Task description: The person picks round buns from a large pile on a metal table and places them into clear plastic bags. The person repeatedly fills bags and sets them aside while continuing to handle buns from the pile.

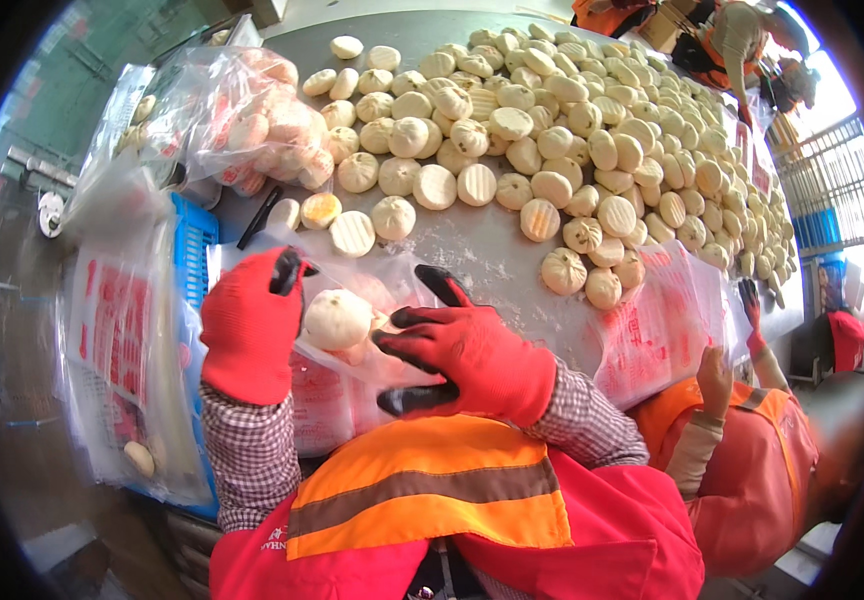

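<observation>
Both my hands wear red gloves with black fingertips. My left hand (255,326) pinches the rim of a clear plastic bag (319,405) with red print, at the table's near edge. My right hand (469,352) lies at the bag's opening on the other side, fingers spread; whether it grips the film is unclear. In the bag's mouth, between my hands, is a pale stuffed bun (337,320), with more buns partly hidden under the film. Just beyond my hands, loose buns (393,218) lie on the metal table (462,262), some pleated side up, others with the ridged flat side up.
A large heap of buns (552,112) covers the table's far and right parts. A filled bag (267,120) stands at the back left. Blue crates (195,247) with printed bags are at my left. A co-worker in an orange vest (739,465) works close at my right; others stand at the far right.
</observation>
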Demonstrator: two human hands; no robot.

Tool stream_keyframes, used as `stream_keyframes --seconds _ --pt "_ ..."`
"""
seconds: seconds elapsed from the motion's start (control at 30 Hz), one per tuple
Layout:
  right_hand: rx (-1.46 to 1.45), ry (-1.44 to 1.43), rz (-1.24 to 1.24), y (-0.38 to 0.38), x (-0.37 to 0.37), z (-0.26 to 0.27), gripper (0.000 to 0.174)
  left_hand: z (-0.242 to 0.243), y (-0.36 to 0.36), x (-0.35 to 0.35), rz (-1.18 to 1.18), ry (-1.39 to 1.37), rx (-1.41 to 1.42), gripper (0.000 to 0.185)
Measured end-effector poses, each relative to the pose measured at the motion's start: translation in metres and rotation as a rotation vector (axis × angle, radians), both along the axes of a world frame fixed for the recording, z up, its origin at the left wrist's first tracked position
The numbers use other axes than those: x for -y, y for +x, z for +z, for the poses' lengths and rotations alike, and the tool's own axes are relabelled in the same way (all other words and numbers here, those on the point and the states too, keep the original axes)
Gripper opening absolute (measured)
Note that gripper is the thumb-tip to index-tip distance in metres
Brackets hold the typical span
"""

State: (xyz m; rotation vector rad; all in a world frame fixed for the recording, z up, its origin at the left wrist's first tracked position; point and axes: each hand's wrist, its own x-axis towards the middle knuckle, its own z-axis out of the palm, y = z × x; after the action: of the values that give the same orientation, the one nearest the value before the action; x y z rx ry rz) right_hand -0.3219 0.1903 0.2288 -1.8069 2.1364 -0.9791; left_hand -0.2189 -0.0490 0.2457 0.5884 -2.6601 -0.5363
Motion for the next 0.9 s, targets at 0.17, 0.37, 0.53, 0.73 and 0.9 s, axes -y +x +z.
stream_keyframes --seconds 0.17,0.37,0.53,0.73,0.9 --pt "-0.328 -0.16 0.041 0.008 -0.019 0.038 0.024 0.065 0.02 -0.012 0.168 0.222 -0.17 0.02" --pt "-0.296 -0.212 0.036 0.004 -0.001 0.052 0.019 0.077 -0.026 -0.017 0.226 0.174 0.273 0.017" --pt "-0.262 -0.325 0.004 0.002 -0.012 0.035 0.017 0.055 -0.015 -0.012 0.127 0.177 0.1 0.016" --pt "-0.073 -0.164 0.019 0.007 -0.046 0.024 0.035 0.035 -0.039 -0.02 0.068 0.309 0.209 0.02" --pt "0.398 -0.426 -0.73 -0.029 -0.106 -0.037 0.056 0.004 -0.03 -0.027 -0.072 0.273 0.078 0.025"
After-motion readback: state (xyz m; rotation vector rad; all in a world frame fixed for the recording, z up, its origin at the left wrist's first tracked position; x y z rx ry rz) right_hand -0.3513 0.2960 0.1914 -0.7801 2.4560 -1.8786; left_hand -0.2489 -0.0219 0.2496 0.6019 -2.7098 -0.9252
